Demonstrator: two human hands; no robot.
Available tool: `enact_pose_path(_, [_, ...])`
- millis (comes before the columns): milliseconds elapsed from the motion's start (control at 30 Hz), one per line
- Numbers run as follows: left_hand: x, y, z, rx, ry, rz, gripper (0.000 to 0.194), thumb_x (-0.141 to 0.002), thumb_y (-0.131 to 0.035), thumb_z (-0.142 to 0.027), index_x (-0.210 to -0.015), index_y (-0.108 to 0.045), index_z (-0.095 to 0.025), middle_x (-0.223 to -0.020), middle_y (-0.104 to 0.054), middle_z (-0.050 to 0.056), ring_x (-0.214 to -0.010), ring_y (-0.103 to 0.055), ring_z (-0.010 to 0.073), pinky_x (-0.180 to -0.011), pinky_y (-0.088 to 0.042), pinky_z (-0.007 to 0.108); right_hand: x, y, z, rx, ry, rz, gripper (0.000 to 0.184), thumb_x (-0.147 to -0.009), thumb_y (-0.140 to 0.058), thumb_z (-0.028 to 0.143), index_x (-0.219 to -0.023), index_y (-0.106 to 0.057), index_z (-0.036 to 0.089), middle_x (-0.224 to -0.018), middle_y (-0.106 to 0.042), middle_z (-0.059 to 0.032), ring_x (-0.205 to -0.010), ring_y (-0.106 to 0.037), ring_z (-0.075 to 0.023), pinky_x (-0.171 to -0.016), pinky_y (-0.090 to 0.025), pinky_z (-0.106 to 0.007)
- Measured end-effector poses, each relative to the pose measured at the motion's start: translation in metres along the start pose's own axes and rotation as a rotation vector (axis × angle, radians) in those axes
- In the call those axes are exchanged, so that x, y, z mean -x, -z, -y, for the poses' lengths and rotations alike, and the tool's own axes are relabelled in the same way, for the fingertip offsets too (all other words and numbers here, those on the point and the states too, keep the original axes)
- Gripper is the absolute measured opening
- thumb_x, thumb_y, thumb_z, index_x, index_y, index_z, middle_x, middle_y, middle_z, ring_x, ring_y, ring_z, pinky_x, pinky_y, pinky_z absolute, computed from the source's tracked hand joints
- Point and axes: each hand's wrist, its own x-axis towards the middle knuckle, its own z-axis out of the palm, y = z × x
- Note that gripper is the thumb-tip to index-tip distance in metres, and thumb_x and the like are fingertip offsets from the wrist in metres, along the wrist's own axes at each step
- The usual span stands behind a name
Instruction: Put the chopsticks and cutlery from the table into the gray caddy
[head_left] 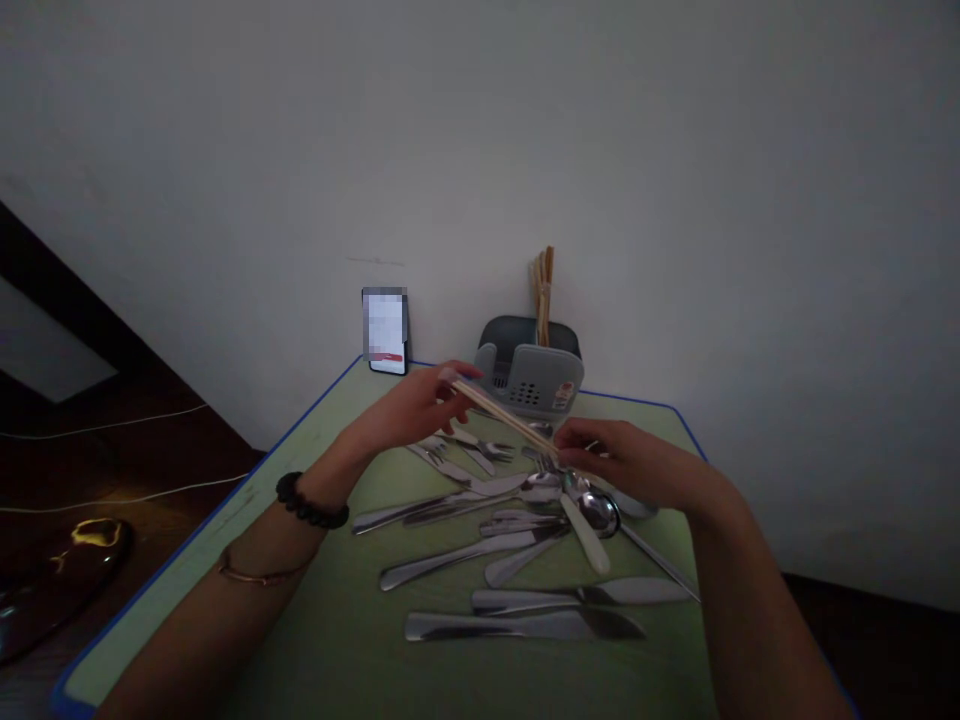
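A pair of pale wooden chopsticks, seemingly in a clear wrapper, slants above the cutlery. My left hand grips its upper end, and the fingers of my right hand close on its lower end. Just behind stands a grey cutlery holder with round holes in its front; several chopsticks rise upright from it. Below my hands lie metal forks, spoons and table knives, some overlapping. One piece has a cream handle.
The green table has a blue edge and meets a pale wall at the back. A lit phone leans against that wall, left of the holder. White cables run at the left, above a dark shiny object.
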Motion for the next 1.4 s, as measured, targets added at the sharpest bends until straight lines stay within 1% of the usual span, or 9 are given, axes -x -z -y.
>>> enact_pose_path(67, [-0.003, -0.003, -0.009, 0.166, -0.063, -0.033, 0.033, -0.087, -0.049, -0.037, -0.109, -0.055, -0.013, -0.082, -0.064, 0.004, -0.071, -0.064, 0.0134, -0.055, -0.055, 0.023, 0.004, 0.002, 0.003, -0.033, 0.018, 0.038, 0.019, -0.087, -0.046, 0.034, -0.081, -0.056, 0.019, -0.077, -0.062, -0.0024, -0.069, -0.054, -0.0153, -0.063, -0.04, -0.026])
enact_pose_path(267, [-0.019, -0.001, -0.046, 0.262, -0.11, 0.18, 0.024, -0.08, -0.061, -0.03, -0.098, -0.06, -0.014, -0.079, -0.065, 0.002, -0.077, -0.065, 0.015, -0.059, -0.058, 0.024, 0.014, 0.009, 0.007, -0.044, -0.008, -0.026, 0.014, -0.088, -0.046, 0.028, -0.084, -0.054, 0.019, -0.079, -0.064, -0.0024, -0.068, -0.054, -0.015, -0.06, -0.039, -0.025])
enact_pose_path(433, [-0.025, -0.017, -0.06, 0.392, -0.144, -0.08, 0.019, -0.082, -0.057, -0.031, -0.087, -0.057, -0.013, -0.084, -0.066, 0.003, -0.074, -0.065, 0.0141, -0.054, -0.056, 0.022, 0.018, 0.012, 0.006, -0.016, -0.042, -0.001, 0.01, -0.086, -0.05, 0.027, -0.081, -0.054, 0.019, -0.074, -0.061, -0.0016, -0.065, -0.053, -0.0146, -0.056, -0.038, -0.024])
enact_pose_path(500, [-0.024, -0.024, -0.062, 0.401, -0.167, -0.081, 0.017, -0.08, -0.059, -0.029, -0.087, -0.056, -0.013, -0.087, -0.067, 0.004, -0.076, -0.065, 0.0145, -0.055, -0.056, 0.022, 0.017, 0.011, 0.007, -0.008, -0.05, 0.02, 0.008, -0.084, -0.052, 0.025, -0.08, -0.054, 0.019, -0.074, -0.062, -0.0015, -0.064, -0.053, -0.0144, -0.056, -0.038, -0.024])
enact_pose_path(733, [-0.023, -0.027, -0.06, 0.301, -0.121, -0.167, 0.02, -0.08, -0.061, -0.033, -0.084, -0.061, -0.013, -0.083, -0.07, 0.004, -0.072, -0.066, 0.0141, -0.057, -0.056, 0.022, 0.011, 0.007, 0.01, 0.02, -0.062, 0.034, 0.008, -0.082, -0.055, 0.023, -0.076, -0.055, 0.018, -0.071, -0.062, -0.0019, -0.063, -0.052, -0.0144, -0.054, -0.038, -0.023])
enact_pose_path(900, [-0.026, -0.033, -0.055, 0.272, -0.1, -0.054, 0.021, -0.076, -0.067, -0.034, -0.074, -0.061, -0.014, -0.069, -0.067, 0.001, -0.056, -0.062, 0.0103, -0.054, -0.053, 0.021, 0.011, 0.004, 0.013, 0.0, -0.015, -0.023, 0.015, -0.086, -0.051, 0.028, -0.082, -0.06, 0.018, -0.078, -0.064, -0.0029, -0.071, -0.056, -0.0157, -0.06, -0.04, -0.024])
enact_pose_path(1000, [-0.024, -0.034, -0.057, 0.265, -0.103, -0.006, 0.021, -0.077, -0.066, -0.035, -0.073, -0.061, -0.015, -0.069, -0.066, 0.0, -0.055, -0.061, 0.0095, -0.051, -0.051, 0.02, 0.012, 0.004, 0.015, 0.004, 0.011, 0.002, 0.021, -0.088, -0.048, 0.032, -0.083, -0.062, 0.018, -0.072, -0.061, -0.001, -0.066, -0.054, -0.0143, -0.057, -0.038, -0.023])
enact_pose_path(1300, [-0.016, -0.026, -0.06, 0.18, -0.099, -0.001, 0.02, -0.083, -0.051, -0.031, -0.079, -0.063, -0.016, -0.071, -0.065, 0.0, -0.062, -0.06, 0.0105, -0.054, -0.051, 0.02, 0.013, 0.006, 0.024, -0.042, 0.017, 0.021, 0.017, -0.086, -0.053, 0.032, -0.081, -0.06, 0.017, -0.07, -0.063, -0.0005, -0.063, -0.055, -0.013, -0.055, -0.037, -0.023])
enact_pose_path(1400, [-0.015, -0.026, -0.056, 0.08, -0.1, -0.032, 0.019, -0.082, -0.05, -0.029, -0.077, -0.062, -0.016, -0.071, -0.064, -0.001, -0.063, -0.059, 0.0108, -0.054, -0.049, 0.019, 0.012, 0.006, 0.028, -0.097, 0.024, -0.046, 0.02, -0.09, -0.047, 0.029, -0.078, -0.058, 0.017, -0.07, -0.063, -0.0013, -0.063, -0.056, -0.0129, -0.058, -0.039, -0.023])
